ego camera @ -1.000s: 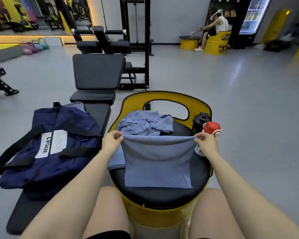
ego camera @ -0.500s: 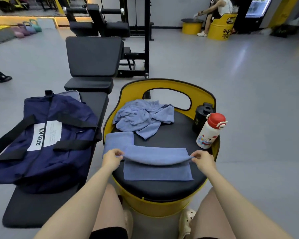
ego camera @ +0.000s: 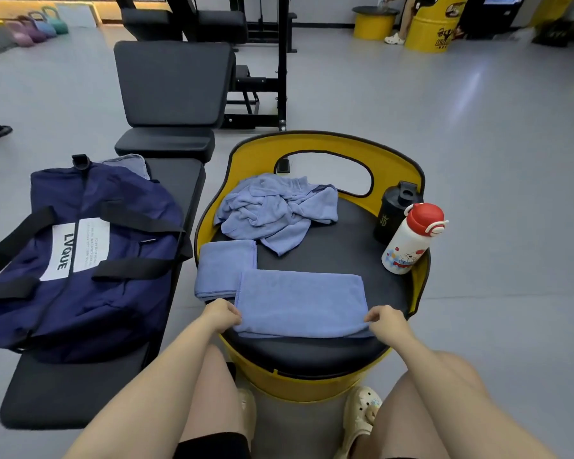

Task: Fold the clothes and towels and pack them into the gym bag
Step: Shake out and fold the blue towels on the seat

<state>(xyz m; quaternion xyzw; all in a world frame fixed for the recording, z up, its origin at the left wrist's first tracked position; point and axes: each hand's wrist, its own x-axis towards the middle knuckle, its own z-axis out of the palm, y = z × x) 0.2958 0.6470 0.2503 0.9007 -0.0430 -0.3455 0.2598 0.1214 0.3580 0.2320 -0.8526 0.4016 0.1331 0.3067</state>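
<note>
A blue towel lies folded in half on the black cushion of a yellow barrel seat. My left hand pinches its near left corner and my right hand pinches its near right corner. A smaller folded blue towel lies beside it on the left, partly under it. A crumpled blue cloth sits at the back of the cushion. The navy gym bag with black straps rests on a black bench to my left; I cannot tell whether it is zipped.
A black shaker bottle and a white bottle with a red cap stand at the seat's right edge. A grey cloth shows behind the bag. Gym machines stand ahead, kettlebells far left. A person sits at the far right.
Both hands brought the towel's far edge toward me and laid it on the near edge, folding the towel in half. The camera tilted further down.
</note>
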